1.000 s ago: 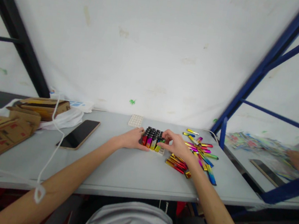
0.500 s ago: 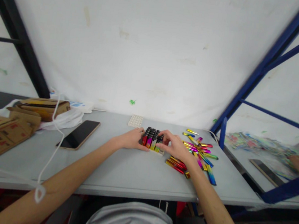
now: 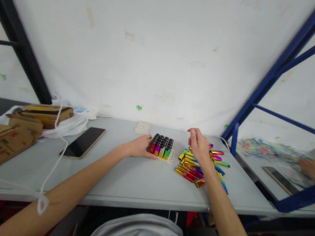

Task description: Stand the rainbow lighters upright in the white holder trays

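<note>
Shiny coloured tubes with black tops (image 3: 161, 145) stand upright in rows in a white holder (image 3: 172, 156), whose right edge shows bare holes. My left hand (image 3: 140, 145) rests against the left side of this block, thumb in front and fingers behind, gripping it. To the right, my right hand (image 3: 198, 143) is over the far part of a loose pile of metallic tubes (image 3: 189, 170). Its fingers are bent, and whether anything is between them is too small to tell. A second white holder (image 3: 143, 127) lies near the wall.
A black phone (image 3: 83, 142) and a white cable (image 3: 63, 139) lie left, beside cardboard boxes (image 3: 2, 145). A blue metal frame (image 3: 265, 85) rises at the right. Beyond it are another person's hand (image 3: 313, 170) and a phone (image 3: 280, 180).
My right hand has left the block and moved right, over the pile. Bare holes at the holder's right edge now show. My left hand has stayed in place.
</note>
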Available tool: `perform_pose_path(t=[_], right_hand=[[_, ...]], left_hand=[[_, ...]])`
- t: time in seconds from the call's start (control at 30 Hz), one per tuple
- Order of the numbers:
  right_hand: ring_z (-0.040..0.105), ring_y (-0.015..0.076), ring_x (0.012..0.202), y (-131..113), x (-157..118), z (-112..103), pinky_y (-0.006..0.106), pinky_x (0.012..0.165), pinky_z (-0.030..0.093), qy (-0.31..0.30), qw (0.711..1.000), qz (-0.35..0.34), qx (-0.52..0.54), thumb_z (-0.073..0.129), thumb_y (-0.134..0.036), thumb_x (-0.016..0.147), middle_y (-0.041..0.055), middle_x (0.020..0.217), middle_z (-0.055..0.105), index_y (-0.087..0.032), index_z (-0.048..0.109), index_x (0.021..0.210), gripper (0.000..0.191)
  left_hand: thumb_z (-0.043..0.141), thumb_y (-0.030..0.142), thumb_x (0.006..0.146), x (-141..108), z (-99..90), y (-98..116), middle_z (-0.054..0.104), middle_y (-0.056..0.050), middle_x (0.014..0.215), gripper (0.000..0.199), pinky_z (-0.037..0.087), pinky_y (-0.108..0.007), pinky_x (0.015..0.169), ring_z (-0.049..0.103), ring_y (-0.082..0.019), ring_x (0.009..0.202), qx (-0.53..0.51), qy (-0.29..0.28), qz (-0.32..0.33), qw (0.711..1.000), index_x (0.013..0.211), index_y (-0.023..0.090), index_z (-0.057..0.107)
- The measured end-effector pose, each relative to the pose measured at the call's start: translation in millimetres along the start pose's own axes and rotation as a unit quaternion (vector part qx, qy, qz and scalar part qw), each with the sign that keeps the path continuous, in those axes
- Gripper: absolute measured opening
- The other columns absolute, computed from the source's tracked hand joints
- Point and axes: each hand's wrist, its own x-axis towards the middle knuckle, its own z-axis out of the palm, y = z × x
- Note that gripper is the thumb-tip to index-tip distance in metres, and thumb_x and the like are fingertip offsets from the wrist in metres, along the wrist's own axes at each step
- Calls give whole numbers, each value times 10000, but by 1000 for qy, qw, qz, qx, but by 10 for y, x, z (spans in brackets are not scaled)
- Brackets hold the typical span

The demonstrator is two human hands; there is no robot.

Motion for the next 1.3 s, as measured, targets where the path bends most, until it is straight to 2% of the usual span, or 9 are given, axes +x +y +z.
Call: perform_pose_path(t=[0.23,0.37,0.47,0.6,0.77,0.87,1.0,1.13,1.3], right_hand=[[649,249,679,449,121,-213,333,724,444,135,981,61,-125,277,-580,1072,45,684,669,-188,674,1111,558],[658,281,810,831,173,-296,368,787,467,169,965,73,-189,304,-489,1063,127,834,721,-162,683,1079,501],[671,302,919,1084,172,-351,395,862,481,148,955,92,-238,392,-358,1028,177,930,737,-134,705,1046,385],[694,300,1006,1270,134,-392,376,895,490,38,949,130,-285,539,-266,969,174,973,766,-123,744,1036,258],[743,273,926,1328,100,-308,338,822,514,-121,931,177,-295,699,-354,928,139,1018,811,-156,782,1063,253],[762,292,979,1342,90,-242,338,827,530,-164,914,193,-316,722,-326,912,147,1068,818,-157,785,1134,287],[773,304,1014,1340,90,-218,350,857,546,-168,905,212,-327,681,-242,924,145,1077,824,-155,772,1228,329],[755,322,1088,1275,120,-222,358,920,535,-136,925,159,-316,661,-188,929,175,1147,809,-132,792,1170,280],[759,301,943,1076,165,-118,361,862,525,-81,961,137,-227,602,-348,1008,142,973,821,-163,781,1186,314]], left_hand=[[695,814,793,6,3,8,652,-127,1112,647,504,-421,1010,607,-328,1081,21,-2,0,1000,977,195,695],[689,812,800,5,-2,14,652,-127,1091,643,511,-431,1002,609,-328,1064,28,-3,3,1000,974,193,698],[692,804,802,10,0,15,652,-132,1098,638,512,-434,1008,611,-333,1077,33,0,8,999,973,190,696],[698,808,791,14,5,18,650,-138,1119,652,518,-438,1007,619,-337,1076,36,4,-3,999,981,184,694],[700,813,788,5,-4,25,656,-136,1130,665,518,-423,1009,626,-329,1072,39,5,-3,999,1001,183,693],[699,814,788,4,-4,18,656,-137,1136,667,512,-424,1021,626,-328,1080,37,2,-5,999,994,180,699],[700,819,782,8,6,2,659,-131,1128,671,518,-424,1018,628,-324,1074,27,8,-1,1000,994,182,712],[690,825,787,7,9,0,663,-138,1141,689,519,-423,1015,630,-326,1072,35,8,-6,999,1014,176,715],[686,825,795,5,4,5,659,-149,1178,704,506,-411,1038,624,-329,1118,49,-2,-6,999,1058,172,706]])
